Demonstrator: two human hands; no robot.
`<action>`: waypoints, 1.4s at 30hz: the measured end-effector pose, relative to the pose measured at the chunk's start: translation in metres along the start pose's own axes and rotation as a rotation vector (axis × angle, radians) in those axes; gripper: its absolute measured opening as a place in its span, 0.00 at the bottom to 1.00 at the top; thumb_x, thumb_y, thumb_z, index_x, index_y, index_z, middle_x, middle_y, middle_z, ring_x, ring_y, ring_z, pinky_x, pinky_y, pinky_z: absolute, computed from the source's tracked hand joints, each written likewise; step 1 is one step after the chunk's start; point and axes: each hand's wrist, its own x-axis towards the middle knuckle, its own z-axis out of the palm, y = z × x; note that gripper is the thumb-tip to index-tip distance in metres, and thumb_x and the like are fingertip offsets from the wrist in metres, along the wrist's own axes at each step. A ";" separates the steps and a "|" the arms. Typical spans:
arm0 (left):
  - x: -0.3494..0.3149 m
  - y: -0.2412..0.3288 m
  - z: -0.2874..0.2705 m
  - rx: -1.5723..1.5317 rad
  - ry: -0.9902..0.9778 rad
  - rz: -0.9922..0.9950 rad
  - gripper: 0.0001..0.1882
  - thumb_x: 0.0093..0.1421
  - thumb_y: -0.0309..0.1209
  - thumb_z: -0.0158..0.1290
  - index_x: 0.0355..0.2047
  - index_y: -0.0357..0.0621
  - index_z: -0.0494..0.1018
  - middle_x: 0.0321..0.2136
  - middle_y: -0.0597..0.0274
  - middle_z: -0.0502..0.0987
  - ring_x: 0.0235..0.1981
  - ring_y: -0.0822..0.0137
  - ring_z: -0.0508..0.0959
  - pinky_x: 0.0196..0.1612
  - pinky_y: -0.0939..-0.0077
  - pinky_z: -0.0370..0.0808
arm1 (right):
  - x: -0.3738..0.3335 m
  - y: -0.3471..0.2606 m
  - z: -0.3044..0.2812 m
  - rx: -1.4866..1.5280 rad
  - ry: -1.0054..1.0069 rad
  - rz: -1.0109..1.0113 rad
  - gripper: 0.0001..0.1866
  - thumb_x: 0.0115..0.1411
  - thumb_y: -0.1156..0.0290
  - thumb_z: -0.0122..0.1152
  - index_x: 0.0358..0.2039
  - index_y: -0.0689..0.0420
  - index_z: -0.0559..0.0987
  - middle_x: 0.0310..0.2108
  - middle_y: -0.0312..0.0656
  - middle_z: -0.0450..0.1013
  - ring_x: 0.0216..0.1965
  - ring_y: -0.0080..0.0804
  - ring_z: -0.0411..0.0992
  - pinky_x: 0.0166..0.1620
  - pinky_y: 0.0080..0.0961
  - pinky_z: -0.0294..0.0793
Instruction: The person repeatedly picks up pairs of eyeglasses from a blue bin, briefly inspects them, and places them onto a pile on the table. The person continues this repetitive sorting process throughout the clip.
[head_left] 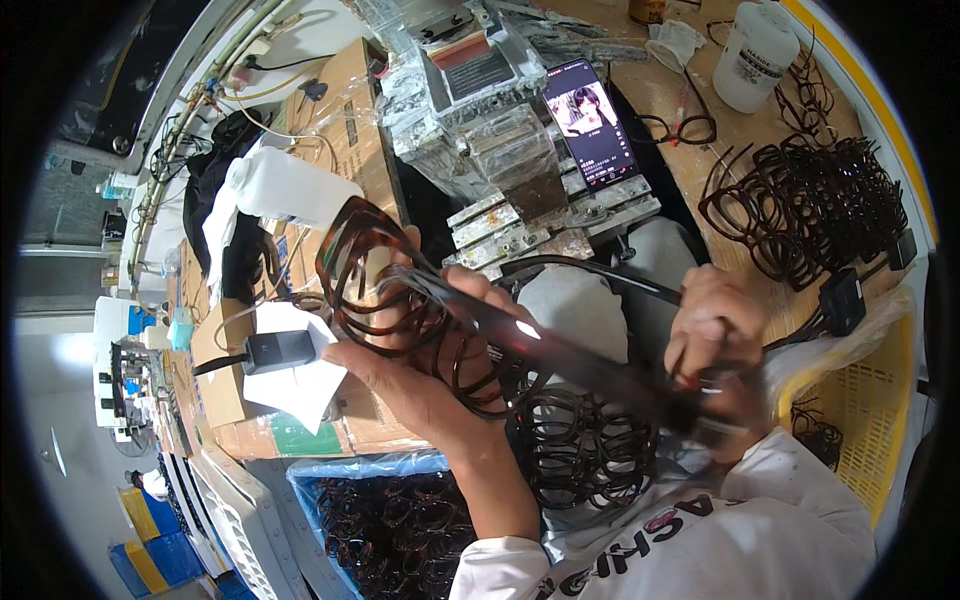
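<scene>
My left hand (415,395) is closed round a loose stack of glossy brown tortoiseshell eyeglass frames (375,270), lifted above the table edge. My right hand (715,325) is curled into a fist on the right, smeared by motion. A long dark glossy piece (570,350), also blurred, slants from beside the left hand's stack down to below the right fist. What the right fingers hold cannot be made out. More brown eyeglass frames (585,450) lie in a pile on my lap, between the two forearms.
A dusty metal machine (510,150) stands ahead, with a lit phone (590,125) propped on it. Tangled frames (810,210) cover the right table. A yellow basket (870,420) sits at right; a blue-lined bin (305,480) of frames is below. A white jug (290,190) stands left.
</scene>
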 end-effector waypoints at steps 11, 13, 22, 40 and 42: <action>-0.014 -0.012 0.010 0.578 -0.148 0.300 0.17 0.51 0.20 0.57 0.40 0.37 0.64 0.31 0.58 0.73 0.32 0.71 0.74 0.39 0.76 0.74 | 0.008 -0.038 0.022 -0.469 -0.611 0.506 0.10 0.52 0.72 0.60 0.35 0.57 0.76 0.43 0.46 0.67 0.26 0.39 0.72 0.26 0.29 0.71; -0.011 -0.013 0.002 0.547 -0.110 0.336 0.18 0.52 0.20 0.55 0.42 0.36 0.62 0.32 0.58 0.73 0.32 0.71 0.74 0.41 0.73 0.74 | 0.013 -0.046 0.003 -0.641 -0.763 0.649 0.10 0.49 0.69 0.63 0.34 0.56 0.77 0.35 0.44 0.70 0.27 0.40 0.71 0.32 0.31 0.70; -0.002 -0.015 -0.035 0.631 0.023 0.244 0.22 0.57 0.24 0.50 0.51 0.37 0.57 0.37 0.53 0.72 0.33 0.63 0.76 0.42 0.67 0.74 | 0.054 -0.057 -0.033 -0.384 -0.509 0.648 0.07 0.52 0.70 0.61 0.25 0.60 0.76 0.21 0.38 0.70 0.20 0.26 0.69 0.23 0.21 0.64; -0.006 -0.028 -0.034 0.141 0.038 0.156 0.42 0.58 0.57 0.43 0.58 0.32 0.51 0.25 0.56 0.70 0.20 0.64 0.70 0.21 0.65 0.71 | 0.058 0.105 0.055 0.104 0.000 0.674 0.12 0.64 0.64 0.50 0.31 0.61 0.73 0.19 0.30 0.64 0.22 0.15 0.59 0.26 0.15 0.59; -0.001 -0.024 -0.031 -0.038 0.024 0.122 0.47 0.56 0.65 0.37 0.57 0.31 0.53 0.25 0.54 0.71 0.20 0.62 0.71 0.20 0.64 0.71 | 0.050 0.104 0.050 0.139 -0.002 0.595 0.10 0.63 0.67 0.50 0.35 0.61 0.74 0.20 0.31 0.66 0.22 0.16 0.61 0.27 0.15 0.61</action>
